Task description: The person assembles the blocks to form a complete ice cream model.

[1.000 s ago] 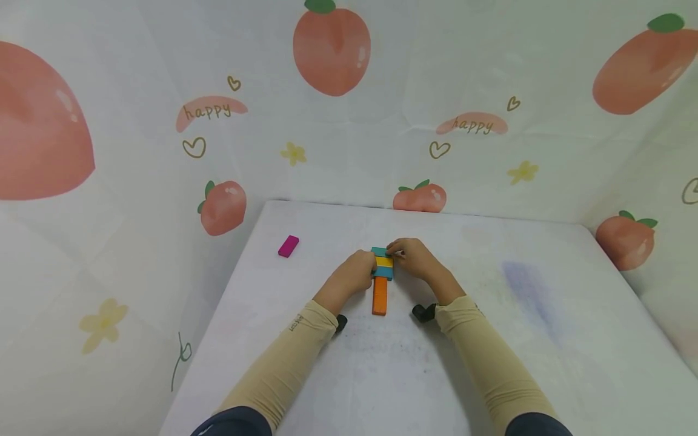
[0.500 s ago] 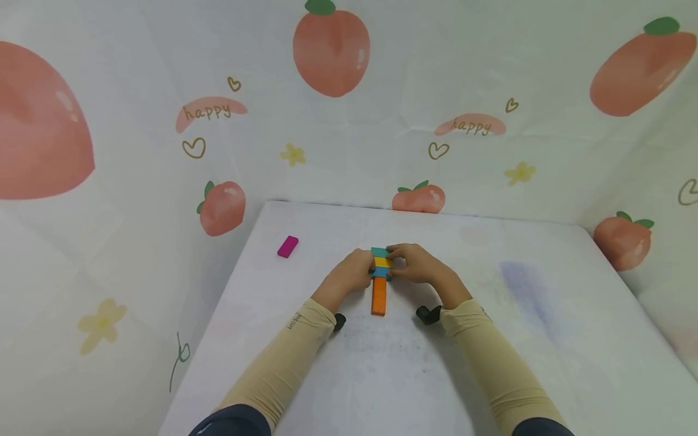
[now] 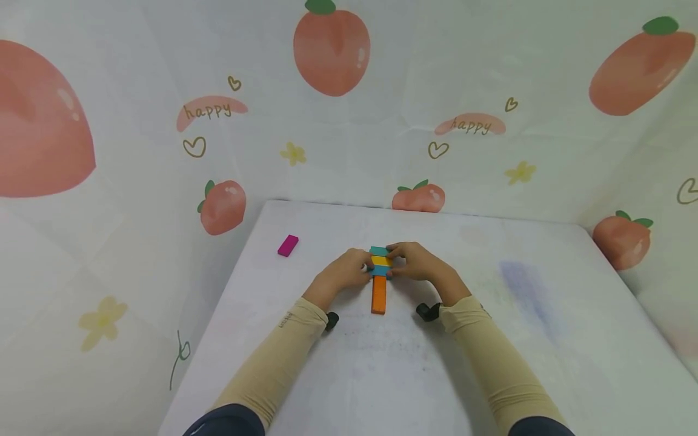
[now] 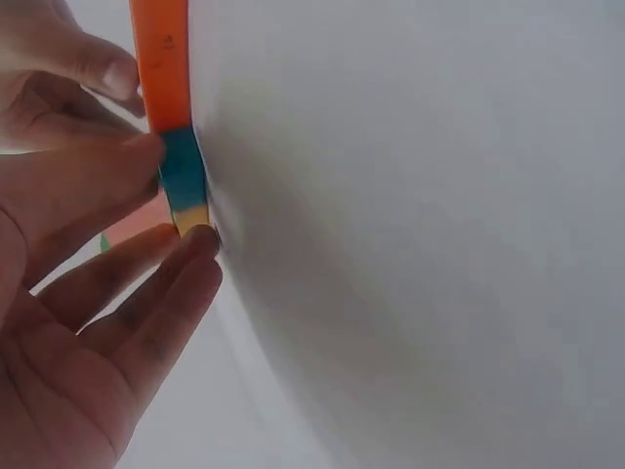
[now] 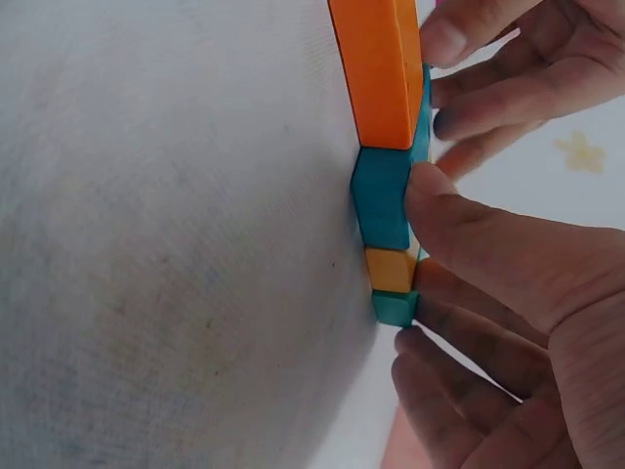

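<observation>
In the head view a long orange block (image 3: 378,295) lies lengthwise on the white table. Crosswise beyond it, packed side by side, are a blue block (image 3: 380,271), a yellow block (image 3: 382,261) and a teal block (image 3: 379,251). My left hand (image 3: 343,270) is at the row's left side; the left wrist view has its thumb against the blue block and its fingertips by the yellow one. From the other side, my right hand (image 3: 417,261) touches the row. Its thumb meets the blue block in the right wrist view, with its fingers beside the yellow and teal blocks (image 5: 395,308).
A magenta block (image 3: 288,245) lies apart toward the table's back left. Behind the table (image 3: 463,375) hangs a white cloth (image 3: 371,139) printed with peaches. A bluish smudge (image 3: 528,297) marks the right side of the tabletop.
My right hand has come slightly nearer, its thumb now at the blue block's end. My left hand has shifted a little left, with its fingers less curled. The blocks stay nearly in place.
</observation>
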Demonstrator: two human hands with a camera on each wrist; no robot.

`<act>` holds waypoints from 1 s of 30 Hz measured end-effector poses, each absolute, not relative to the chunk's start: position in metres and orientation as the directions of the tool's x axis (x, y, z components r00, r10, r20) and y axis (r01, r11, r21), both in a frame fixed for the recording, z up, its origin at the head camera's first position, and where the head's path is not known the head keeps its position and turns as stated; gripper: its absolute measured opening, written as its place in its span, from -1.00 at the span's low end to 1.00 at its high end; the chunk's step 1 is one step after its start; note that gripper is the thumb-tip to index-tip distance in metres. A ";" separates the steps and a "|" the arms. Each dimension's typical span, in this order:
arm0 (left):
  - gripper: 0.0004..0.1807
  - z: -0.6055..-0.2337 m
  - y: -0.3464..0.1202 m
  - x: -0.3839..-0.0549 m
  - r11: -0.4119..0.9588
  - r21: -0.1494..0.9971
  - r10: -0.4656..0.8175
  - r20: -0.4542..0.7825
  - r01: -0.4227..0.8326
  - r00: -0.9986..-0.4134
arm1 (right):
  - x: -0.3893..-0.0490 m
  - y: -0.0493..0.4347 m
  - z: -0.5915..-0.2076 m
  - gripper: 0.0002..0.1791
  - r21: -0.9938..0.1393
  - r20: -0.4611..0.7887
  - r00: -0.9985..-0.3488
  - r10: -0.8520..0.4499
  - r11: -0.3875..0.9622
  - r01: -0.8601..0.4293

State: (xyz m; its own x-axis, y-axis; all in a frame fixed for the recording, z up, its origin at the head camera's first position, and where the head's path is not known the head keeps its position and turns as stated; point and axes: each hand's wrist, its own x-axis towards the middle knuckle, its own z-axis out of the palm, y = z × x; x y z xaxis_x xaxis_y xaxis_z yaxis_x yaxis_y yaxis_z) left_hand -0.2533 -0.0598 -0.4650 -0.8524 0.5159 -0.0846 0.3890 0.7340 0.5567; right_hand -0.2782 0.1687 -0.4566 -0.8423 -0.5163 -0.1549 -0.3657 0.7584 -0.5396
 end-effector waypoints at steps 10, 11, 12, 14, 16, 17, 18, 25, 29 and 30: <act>-0.71 -0.452 -0.128 -0.257 0.803 0.530 0.289 0.056 0.274 -0.956 | -0.279 0.167 -0.454 -0.41 -0.504 -0.194 -0.841 -0.505 0.787 -0.357; -0.71 -0.451 -0.138 -0.258 0.812 0.520 0.262 0.078 0.263 -0.962 | -0.278 0.167 -0.454 -0.42 -0.504 -0.195 -0.840 -0.506 0.787 -0.356; -0.72 -0.451 -0.147 -0.260 0.823 0.509 0.236 0.100 0.254 -0.966 | -0.277 0.167 -0.453 -0.42 -0.504 -0.196 -0.839 -0.507 0.787 -0.357; -0.73 -0.451 -0.165 -0.262 0.845 0.485 0.183 0.132 0.225 -0.974 | -0.276 0.166 -0.452 -0.42 -0.502 -0.199 -0.838 -0.508 0.787 -0.358; -0.75 -0.454 -0.180 -0.265 0.866 0.464 0.126 0.157 0.185 -0.980 | -0.275 0.166 -0.451 -0.42 -0.501 -0.200 -0.837 -0.510 0.787 -0.360; -0.76 -0.455 -0.186 -0.266 0.874 0.456 0.102 0.164 0.167 -0.981 | -0.274 0.166 -0.451 -0.42 -0.503 -0.201 -0.837 -0.510 0.787 -0.359; -0.76 -0.457 -0.192 -0.267 0.879 0.453 0.081 0.166 0.149 -0.983 | -0.274 0.166 -0.451 -0.42 -0.504 -0.201 -0.837 -0.509 0.786 -0.357; -0.73 -0.463 -0.210 -0.270 0.884 0.464 0.016 0.090 0.056 -0.996 | -0.274 0.166 -0.451 -0.42 -0.500 -0.199 -0.835 -0.513 0.786 -0.364; -0.74 -0.464 -0.210 -0.272 0.878 0.475 0.019 0.071 0.050 -0.997 | -0.274 0.166 -0.450 -0.43 -0.498 -0.198 -0.835 -0.513 0.786 -0.365; -0.74 -0.464 -0.209 -0.272 0.878 0.476 0.016 0.068 0.047 -0.998 | -0.274 0.166 -0.450 -0.43 -0.497 -0.197 -0.835 -0.515 0.786 -0.367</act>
